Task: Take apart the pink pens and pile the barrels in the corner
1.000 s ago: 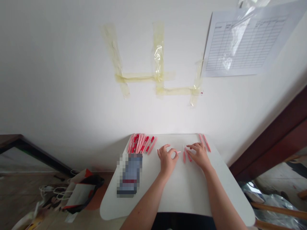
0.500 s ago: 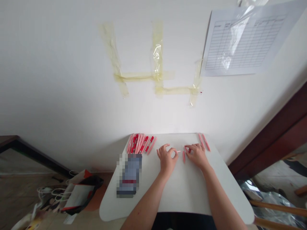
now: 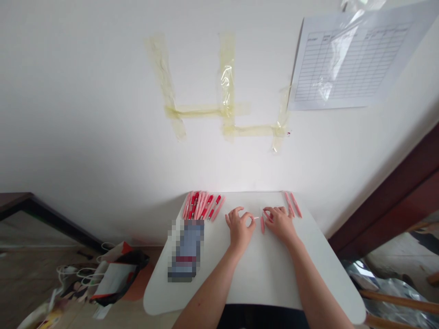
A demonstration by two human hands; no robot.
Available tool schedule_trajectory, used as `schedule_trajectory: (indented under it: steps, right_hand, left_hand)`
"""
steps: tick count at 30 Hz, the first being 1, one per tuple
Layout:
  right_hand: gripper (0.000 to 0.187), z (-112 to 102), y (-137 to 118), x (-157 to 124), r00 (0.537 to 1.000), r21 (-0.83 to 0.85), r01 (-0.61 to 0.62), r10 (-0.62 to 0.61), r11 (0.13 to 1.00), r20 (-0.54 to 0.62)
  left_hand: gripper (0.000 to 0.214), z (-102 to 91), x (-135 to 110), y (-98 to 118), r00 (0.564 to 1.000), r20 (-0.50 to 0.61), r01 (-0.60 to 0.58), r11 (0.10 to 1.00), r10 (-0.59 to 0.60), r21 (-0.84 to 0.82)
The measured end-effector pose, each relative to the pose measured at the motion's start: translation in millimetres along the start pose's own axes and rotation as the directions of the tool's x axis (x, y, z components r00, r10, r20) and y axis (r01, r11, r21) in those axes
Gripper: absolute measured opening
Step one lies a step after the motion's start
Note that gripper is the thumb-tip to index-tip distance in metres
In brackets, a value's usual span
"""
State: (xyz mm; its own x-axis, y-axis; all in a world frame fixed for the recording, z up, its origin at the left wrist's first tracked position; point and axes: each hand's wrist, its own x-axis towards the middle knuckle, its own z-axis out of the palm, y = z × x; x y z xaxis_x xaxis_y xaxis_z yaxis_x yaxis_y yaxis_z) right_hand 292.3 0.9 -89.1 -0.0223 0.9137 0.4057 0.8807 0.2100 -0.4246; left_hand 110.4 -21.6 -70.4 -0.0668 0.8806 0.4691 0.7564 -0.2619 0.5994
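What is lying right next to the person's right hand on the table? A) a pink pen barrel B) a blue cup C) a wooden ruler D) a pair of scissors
A: a pink pen barrel lies on the white table, just beside the right hand.

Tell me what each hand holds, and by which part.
The left hand pinches a thin pen refill near one end between fingertips. The right hand is beside a pink pen barrel; whether it grips cannot be told.

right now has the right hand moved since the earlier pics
Yes, the right hand has shifted left, toward the left hand, judged against the two pink pens lying at the far edge of the table.
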Motion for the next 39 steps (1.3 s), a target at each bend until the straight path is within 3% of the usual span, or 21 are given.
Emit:
schedule_trajectory:
  steps: [4, 8, 15, 27, 39]
  right_hand:
    - [0.038, -2.1, 2.0, 0.9, 0.999, 0.069, -0.042, 0.043, 0.997, -0.015]
    - [0.032, -7.1, 7.7, 3.4, 0.988, 0.239, -0.099, 0.124, 0.966, -0.091]
    - [0.043, -9.3, 8.5, 8.8, 0.937, 0.605, -0.188, 0.326, 0.773, -0.125]
    - [0.047, -7.3, 5.0, 12.9, 0.898, 0.735, -0.158, 0.405, 0.659, -0.17]
    - [0.045, -6.6, 2.8, 13.8, 0.909, 0.776, -0.154, 0.396, 0.612, -0.132]
  left_hand:
    - [0.006, -1.1, 0.8, 1.0, 1.0, 0.002, -0.005, 1.0, 0.005, -0.006]
    - [0.006, -0.7, 0.0, 0.9, 1.0, -0.004, -0.019, 1.0, 0.019, 0.0]
    - [0.005, -2.6, 0.0, 2.3, 0.999, 0.018, -0.027, 0.999, 0.027, -0.017]
    - [0.004, -1.7, -0.9, 3.8, 0.999, 0.01, -0.045, 0.998, 0.045, -0.042]
    - [0.004, -3.1, 0.1, 5.1, 0.999, -0.012, -0.05, 0.998, 0.05, -0.04]
